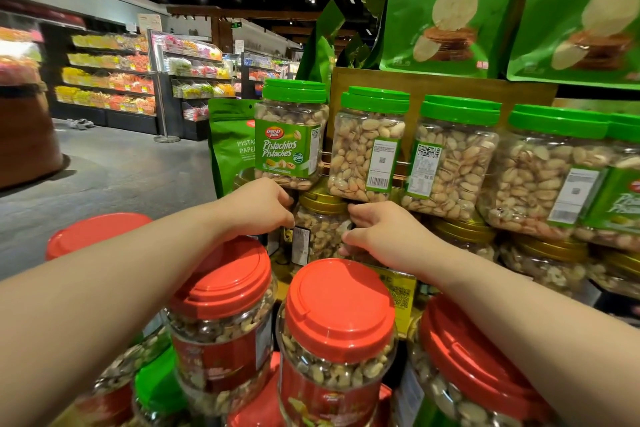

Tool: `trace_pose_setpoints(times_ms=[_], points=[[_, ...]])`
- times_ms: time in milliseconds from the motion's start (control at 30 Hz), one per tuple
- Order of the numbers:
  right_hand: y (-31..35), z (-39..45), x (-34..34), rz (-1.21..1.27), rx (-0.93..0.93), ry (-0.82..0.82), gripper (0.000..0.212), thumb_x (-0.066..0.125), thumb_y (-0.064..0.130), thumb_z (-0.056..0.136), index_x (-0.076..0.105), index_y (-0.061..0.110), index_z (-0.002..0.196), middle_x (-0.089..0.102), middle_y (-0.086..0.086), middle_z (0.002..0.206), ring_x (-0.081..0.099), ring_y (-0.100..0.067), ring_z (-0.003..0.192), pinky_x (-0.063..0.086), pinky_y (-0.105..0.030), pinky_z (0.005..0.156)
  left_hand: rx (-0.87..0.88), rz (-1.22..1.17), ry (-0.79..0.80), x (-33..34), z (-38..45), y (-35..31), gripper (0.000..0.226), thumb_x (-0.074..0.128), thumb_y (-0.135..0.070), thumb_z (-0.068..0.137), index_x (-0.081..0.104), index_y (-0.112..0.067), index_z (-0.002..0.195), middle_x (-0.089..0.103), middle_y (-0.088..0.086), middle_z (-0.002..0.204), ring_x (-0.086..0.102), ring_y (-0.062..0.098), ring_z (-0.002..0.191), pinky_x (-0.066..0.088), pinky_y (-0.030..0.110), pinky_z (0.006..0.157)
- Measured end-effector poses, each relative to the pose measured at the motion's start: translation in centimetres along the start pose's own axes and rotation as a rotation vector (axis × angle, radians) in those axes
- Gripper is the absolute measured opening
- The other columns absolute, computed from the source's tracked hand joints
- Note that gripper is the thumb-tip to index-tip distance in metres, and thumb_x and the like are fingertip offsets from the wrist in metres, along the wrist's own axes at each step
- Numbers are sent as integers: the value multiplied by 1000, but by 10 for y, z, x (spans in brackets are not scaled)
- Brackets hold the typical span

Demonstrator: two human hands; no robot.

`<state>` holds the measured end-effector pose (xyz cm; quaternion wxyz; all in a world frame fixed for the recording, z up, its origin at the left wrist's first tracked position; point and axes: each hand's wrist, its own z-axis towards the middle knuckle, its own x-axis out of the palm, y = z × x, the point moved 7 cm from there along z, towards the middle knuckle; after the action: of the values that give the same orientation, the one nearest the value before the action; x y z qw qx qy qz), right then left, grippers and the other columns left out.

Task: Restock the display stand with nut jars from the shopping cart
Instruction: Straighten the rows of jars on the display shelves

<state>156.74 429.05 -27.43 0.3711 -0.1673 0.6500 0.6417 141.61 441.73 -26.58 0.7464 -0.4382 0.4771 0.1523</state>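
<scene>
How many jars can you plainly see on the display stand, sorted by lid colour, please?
Green-lidded jars: 5
Gold-lidded jars: 4
Total: 9

Both hands reach forward onto a gold-lidded nut jar (pixel 322 222) on the display stand (pixel 367 80): the left hand (pixel 258 206) grips its side at 9 o'clock, the right hand (pixel 375 230) at 3 o'clock. Green-lidded pistachio jars (pixel 367 146) stand in a row at 12 o'clock above it. Red-lidded jars (pixel 341 305) crowd at 6 o'clock.
</scene>
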Motion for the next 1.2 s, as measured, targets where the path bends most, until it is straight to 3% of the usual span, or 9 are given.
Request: trace_pose_setpoints(times_ms=[133, 200, 333, 500, 667, 800, 1033, 1100, 1200], points=[[1, 2, 0, -13, -18, -13, 37, 65, 6, 92, 58, -6, 127, 69, -23, 122, 77, -19, 83, 58, -53, 91, -13, 34, 44, 7, -3, 0, 20, 77, -22, 83, 75, -4, 92, 74, 20, 96, 55, 19, 69, 54, 39, 70], [2, 1, 0, -10, -18, -19, 41, 65, 7, 92, 57, -6, 130, 71, -20, 119, 77, -17, 83, 59, -52, 91, -11, 28, 53, 8, -4, -1, 22, 78, -22, 83, 77, -5, 96, 74, 19, 96, 60, 22, 69, 55, 37, 70], [5, -1, 1, -52, -39, -12, 45, 63, 25, 79, 63, -3, 115, 78, -8, 98, 76, -17, 85, 57, -54, 89, -30, -13, 76, 6, -2, -1, 23, 81, -19, 78, 78, -7, 98, 76, 16, 102, 71, 33, 98, 58, 46, 88], [7, -2, 1, -102, -45, -13, 66, 68, 17, 91, 44, 9, 152, 75, -7, 118, 74, -16, 95, 57, -46, 94, 3, 26, 137, 6, -3, -6, 8, 81, -18, 76, 77, -12, 81, 76, 13, 87, 71, 33, 89, 59, 46, 83], [8, 1, 2, -113, -43, -3, 63, 68, 16, 92, 45, 5, 150, 74, -10, 118, 73, -15, 97, 55, -43, 98, 6, 32, 153, 3, -8, -9, 7, 80, -15, 75, 75, -10, 73, 68, 15, 70, 56, 21, 64, 47, 32, 63], [9, 1, 5, -93, -22, 25, 70, 69, 17, 90, 39, 6, 153, 79, -3, 101, 74, -17, 95, 57, -44, 93, 3, 32, 176, 2, -13, -14, 25, 78, -13, 78, 66, -16, 56, 55, -3, 54, 50, 17, 58, 41, 26, 60], [8, -1, 4, -51, -25, 6, 91, 66, 36, 73, 37, 10, 155, 79, -3, 95, 75, -20, 92, 59, -48, 91, -68, -103, 166, -4, -9, -8, 21, 71, 0, 79, 64, -10, 62, 53, 3, 56, 51, 20, 57, 46, 26, 57], [6, 0, 3, -32, -33, -8, 87, 64, 33, 75, 38, 11, 155, 79, 0, 87, 76, -16, 87, 60, -48, 88, -74, -126, 168, -2, -8, -10, 6, 72, -1, 79, 68, -4, 83, 60, 7, 67, 57, 21, 63, 49, 28, 57], [2, 1, 2, -39, -25, -21, 75, 67, 22, 89, 35, 11, 157, 79, 0, 87, 76, -13, 85, 60, -46, 89, -110, -146, 205, 7, -6, -9, 23, 70, 0, 81, 63, -3, 103, 63, 15, 83, 62, 25, 70, 52, 33, 63]])
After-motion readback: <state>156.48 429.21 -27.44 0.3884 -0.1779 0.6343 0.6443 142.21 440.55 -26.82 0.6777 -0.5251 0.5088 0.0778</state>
